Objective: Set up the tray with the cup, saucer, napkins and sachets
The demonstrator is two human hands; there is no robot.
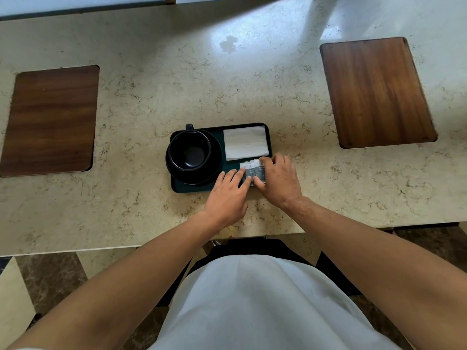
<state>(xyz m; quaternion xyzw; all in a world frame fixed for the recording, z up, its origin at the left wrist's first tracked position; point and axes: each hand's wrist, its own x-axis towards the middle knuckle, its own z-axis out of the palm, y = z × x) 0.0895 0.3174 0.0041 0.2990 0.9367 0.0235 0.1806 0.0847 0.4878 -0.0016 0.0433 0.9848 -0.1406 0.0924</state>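
Head view: the left hand point(228, 195) lies with straight fingers point(240, 176) pressing flat on the near-left edge of a small fan of grey sachets point(252, 171), while the right hand point(279, 180) curls its fingertips and thumb point(259, 184) round the right side of the same fan, pinching it. The sachets overlap one another in the near-right corner of the dark tray point(194, 189), just in front of a white folded napkin point(245, 145) that fills the tray's far-right part. On the tray's left half a black cup point(189, 152) stands upright on a black saucer point(214, 162), its handle pointing away from the person; the saucer's rim overhangs the tray's left edge. The tray sits near the front of a beige marble counter point(177, 84). Two dark wooden boards point(50, 120) point(376, 92) lie well apart on either side.
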